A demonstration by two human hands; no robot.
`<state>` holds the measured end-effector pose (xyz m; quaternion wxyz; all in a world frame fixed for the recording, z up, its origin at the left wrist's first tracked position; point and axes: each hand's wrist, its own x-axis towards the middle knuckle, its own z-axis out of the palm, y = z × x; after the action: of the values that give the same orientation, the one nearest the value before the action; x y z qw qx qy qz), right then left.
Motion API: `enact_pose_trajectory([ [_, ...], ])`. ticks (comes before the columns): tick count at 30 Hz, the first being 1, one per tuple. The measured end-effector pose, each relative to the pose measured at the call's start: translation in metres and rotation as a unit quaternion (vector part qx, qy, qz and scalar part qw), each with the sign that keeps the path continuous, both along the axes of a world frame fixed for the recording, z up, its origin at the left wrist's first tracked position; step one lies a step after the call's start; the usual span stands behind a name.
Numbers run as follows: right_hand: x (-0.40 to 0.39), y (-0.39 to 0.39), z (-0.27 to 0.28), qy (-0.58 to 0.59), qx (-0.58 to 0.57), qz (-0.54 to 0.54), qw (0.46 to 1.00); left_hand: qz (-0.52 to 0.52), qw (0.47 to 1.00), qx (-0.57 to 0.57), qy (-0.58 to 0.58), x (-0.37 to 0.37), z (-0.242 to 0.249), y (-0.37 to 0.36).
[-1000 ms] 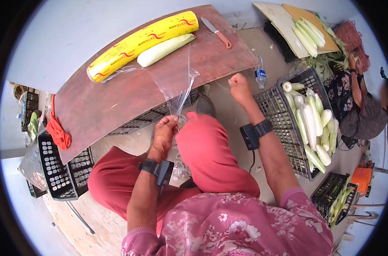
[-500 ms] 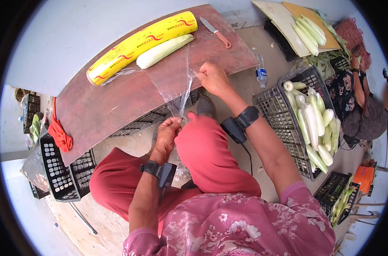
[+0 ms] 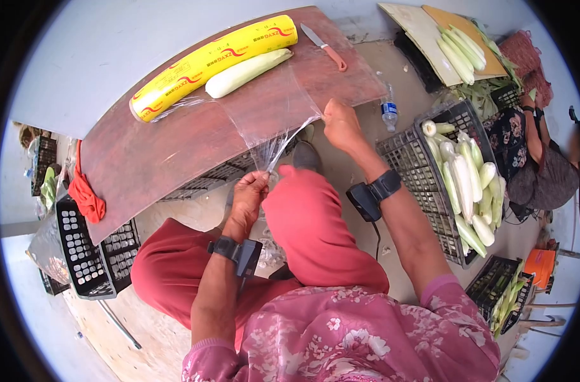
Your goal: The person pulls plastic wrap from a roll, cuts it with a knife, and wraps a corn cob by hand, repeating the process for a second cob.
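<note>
Clear plastic wrap (image 3: 271, 114) stretches from under a pale green, corn-like vegetable (image 3: 248, 73) over the front edge of the brown board (image 3: 175, 153). My left hand (image 3: 250, 191) pinches its gathered lower end just above my knee. A corner of the film is gripped in my right hand (image 3: 343, 126), out by the board's front edge, and pulled taut to the right. The vegetable lies against a yellow roll of plastic wrap (image 3: 213, 67). Beyond my right hand rests a knife (image 3: 325, 48) with a pinkish handle.
On the right stands a black crate (image 3: 417, 184) full of pale vegetables (image 3: 468, 178); a water bottle (image 3: 389, 111) is beside it. More vegetables (image 3: 462, 51) lie on boards at the back right, near a seated person (image 3: 544, 172). A red cloth (image 3: 86, 194) hangs at the board's left end.
My right hand has moved right, drawing the film's corner outward and spreading the sheet wider. My left hand keeps its pinch in nearly the same place.
</note>
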<state>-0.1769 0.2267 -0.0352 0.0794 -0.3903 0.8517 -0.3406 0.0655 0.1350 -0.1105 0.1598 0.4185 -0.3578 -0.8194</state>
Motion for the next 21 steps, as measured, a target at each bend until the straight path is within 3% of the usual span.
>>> enact_pose_trajectory([
  [4,-0.006,0.011,-0.008,-0.107,0.027,-0.061,0.992,0.001,1.0,0.003,-0.012,0.0,0.003,-0.001],
  [10,-0.002,0.013,-0.014,-0.355,-0.119,-0.148,0.915,0.023,0.999,0.029,0.004,0.002,0.003,-0.002],
  [16,0.0,0.018,-0.017,-0.325,-0.102,-0.154,0.928,0.02,1.0,0.023,0.0,0.001,0.002,-0.003],
  [19,-0.005,0.02,-0.028,-0.562,-0.277,-0.123,0.769,0.002,1.0,-0.006,-0.013,-0.001,0.002,0.0],
  [21,-0.004,0.019,-0.032,-0.636,-0.328,-0.145,0.683,0.003,1.0,-0.014,-0.014,-0.003,0.002,0.003],
])
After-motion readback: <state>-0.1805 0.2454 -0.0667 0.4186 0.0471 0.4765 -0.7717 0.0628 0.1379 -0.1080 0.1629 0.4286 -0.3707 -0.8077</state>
